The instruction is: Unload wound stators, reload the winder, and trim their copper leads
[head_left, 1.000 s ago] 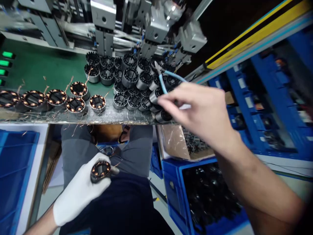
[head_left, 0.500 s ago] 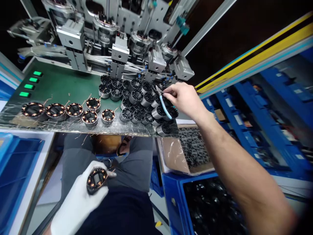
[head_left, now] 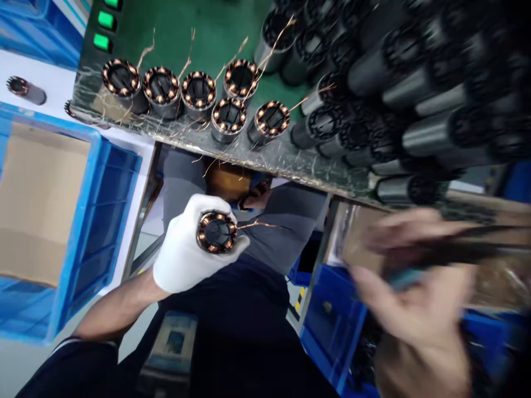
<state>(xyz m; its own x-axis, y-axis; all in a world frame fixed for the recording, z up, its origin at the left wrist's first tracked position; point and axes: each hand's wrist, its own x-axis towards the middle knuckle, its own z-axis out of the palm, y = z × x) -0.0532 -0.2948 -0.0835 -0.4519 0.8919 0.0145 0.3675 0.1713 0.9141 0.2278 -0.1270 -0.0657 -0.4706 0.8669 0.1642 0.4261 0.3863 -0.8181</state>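
My left hand [head_left: 182, 254], in a white glove, is wrapped round a wound motor stator [head_left: 216, 232] held above my lap. Its ring of copper coils faces up, and a twisted copper wire sticks out to the right. My bare right hand [head_left: 415, 298], smeared by motion, is closed round wire cutters [head_left: 409, 276]; a dark jaw end and a bit of light blue handle show. On the bench edge stand several wound stators [head_left: 199, 91] with copper leads. Right of them, unwound stators [head_left: 323, 124] are crowded together, some lying on their sides.
The green bench [head_left: 199, 27] has a worn front edge with wire scraps. Green buttons [head_left: 107, 20] are at upper left. A blue crate [head_left: 103, 215] with cardboard stands left, a lone stator [head_left: 27, 90] behind it. A blue bin [head_left: 332, 309] stands lower right.
My right hand has come back from the far stators to lower right, with the cutters in it. The view has swung down, and the left hand's stator now faces up more squarely.
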